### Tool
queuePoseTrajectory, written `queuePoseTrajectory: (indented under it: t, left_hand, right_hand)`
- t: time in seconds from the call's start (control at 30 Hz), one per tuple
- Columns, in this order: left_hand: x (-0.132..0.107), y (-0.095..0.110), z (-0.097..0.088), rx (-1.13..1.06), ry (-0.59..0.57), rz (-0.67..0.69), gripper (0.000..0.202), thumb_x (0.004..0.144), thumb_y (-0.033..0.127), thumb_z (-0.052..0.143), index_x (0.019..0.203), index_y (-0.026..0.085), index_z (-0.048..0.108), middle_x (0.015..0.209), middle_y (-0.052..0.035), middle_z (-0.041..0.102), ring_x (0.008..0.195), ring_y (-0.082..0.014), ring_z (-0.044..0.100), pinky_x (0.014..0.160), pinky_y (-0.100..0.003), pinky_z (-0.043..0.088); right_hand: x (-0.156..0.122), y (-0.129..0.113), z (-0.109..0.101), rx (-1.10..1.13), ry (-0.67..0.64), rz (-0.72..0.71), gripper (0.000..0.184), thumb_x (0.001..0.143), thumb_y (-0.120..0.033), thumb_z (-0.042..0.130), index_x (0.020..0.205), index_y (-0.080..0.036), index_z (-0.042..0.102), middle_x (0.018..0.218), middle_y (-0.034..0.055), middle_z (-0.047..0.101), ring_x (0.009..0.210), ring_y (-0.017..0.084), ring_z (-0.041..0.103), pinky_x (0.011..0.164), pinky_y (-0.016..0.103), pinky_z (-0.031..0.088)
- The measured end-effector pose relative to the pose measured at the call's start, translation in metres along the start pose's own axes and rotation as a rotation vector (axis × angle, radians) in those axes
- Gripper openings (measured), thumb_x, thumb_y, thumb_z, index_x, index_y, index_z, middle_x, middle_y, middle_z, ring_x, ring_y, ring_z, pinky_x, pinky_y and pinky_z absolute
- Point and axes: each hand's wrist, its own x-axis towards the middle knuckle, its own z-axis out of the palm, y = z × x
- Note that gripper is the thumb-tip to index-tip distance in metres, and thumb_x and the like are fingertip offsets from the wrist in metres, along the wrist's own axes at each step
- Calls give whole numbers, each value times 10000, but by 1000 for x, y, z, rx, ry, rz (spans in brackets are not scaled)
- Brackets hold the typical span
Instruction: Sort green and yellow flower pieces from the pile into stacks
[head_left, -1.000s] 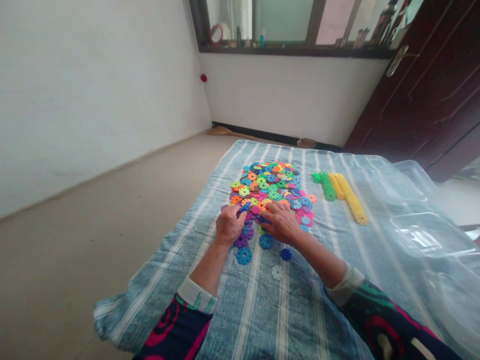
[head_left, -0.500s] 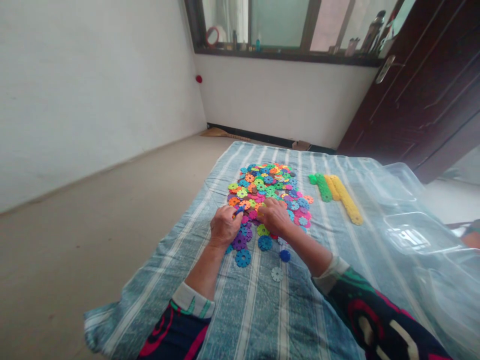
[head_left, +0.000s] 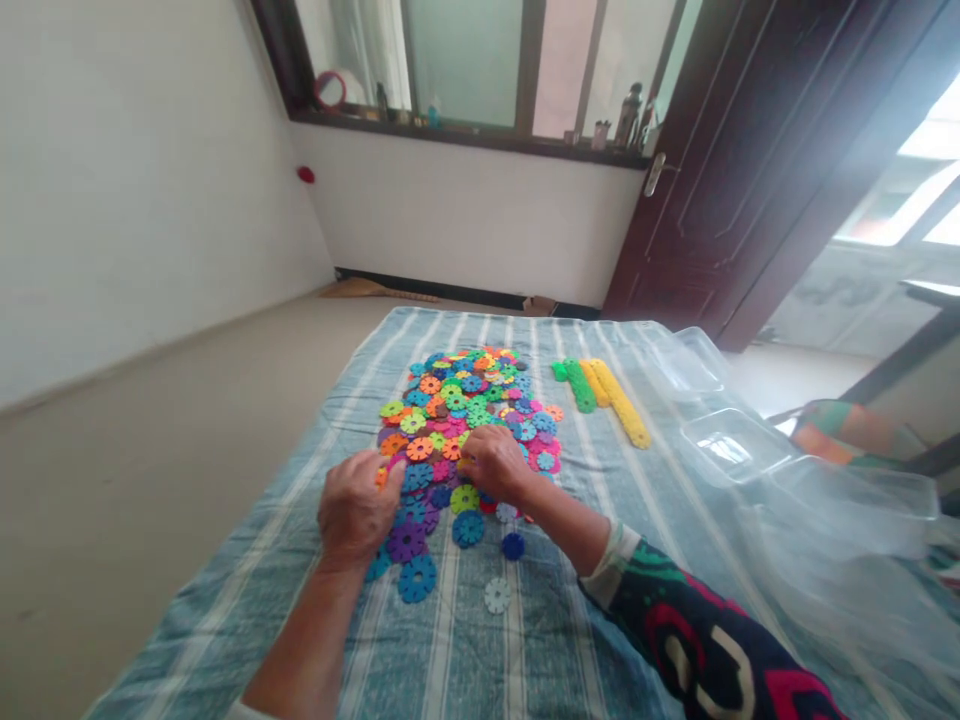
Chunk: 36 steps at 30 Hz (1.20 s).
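Note:
A heap of notched plastic snowflake discs in many colours lies on the striped cloth. At its near left edge, my left hand is closed around discs; an orange disc and a pink edge show at the fingers. My right hand reaches into the near part of the heap, fingers bent and pinched, with a yellow disc partly visible at the fingertips. Closer to me lie a purple disc, a blue disc, a dark blue disc and a pale disc.
Right of the heap lie a green row of discs and yellow rows. Clear plastic boxes stand along the cloth's right side. Beyond are a white wall, a window sill and a dark red door.
The view has turned right, so the scene sits further left. My left hand has drawn away from the right hand towards the heap's left edge; orange and pink now show there instead of blue.

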Motion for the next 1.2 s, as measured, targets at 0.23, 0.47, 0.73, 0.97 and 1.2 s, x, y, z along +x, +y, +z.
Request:
queuePoseTrajectory:
  t: [0.23,0.47,0.73,0.97,1.2]
  left_hand:
    - [-2,-10,15,-59,-98,4,290,799,467,501,871,210,612,1014,-119,676,1031,-284,602,931,-424,484]
    - [-4,-6,21,-131,-120,9,319,816,469,493,943,203,614,1109,-138,667,1097,-288,602,999,-447,470]
    - [-6,-4,21,-148,-124,17,316,819,459,500,954,201,623,1126,-140,671,1102,-290,612,1009,-447,473]
    - [-7,1,17,-177,-139,12,268,812,401,508,967,218,628,1146,-109,677,1110,-275,611,1011,-438,476]
    - [-9,12,7,-288,-150,-128,285,801,357,485,973,207,657,1142,-90,695,1095,-244,627,1019,-388,473]
  right_hand:
    - [2,65,-44,343,196,80,102,798,-141,629,734,-189,692,861,20,680,828,139,618,778,262,458]
    - [-27,203,-106,-52,228,444,134,735,-121,592,709,-154,719,866,75,697,877,196,633,825,309,469]
    - [-45,239,-101,-124,142,499,163,715,-115,589,708,-181,738,901,66,709,901,183,633,828,268,464]
    - [-46,245,-99,-179,81,508,176,729,-110,591,756,-171,753,962,79,703,917,189,626,816,265,455]
    - [-53,251,-102,-211,50,506,192,753,-129,563,777,-177,748,978,93,690,931,209,625,834,300,459]
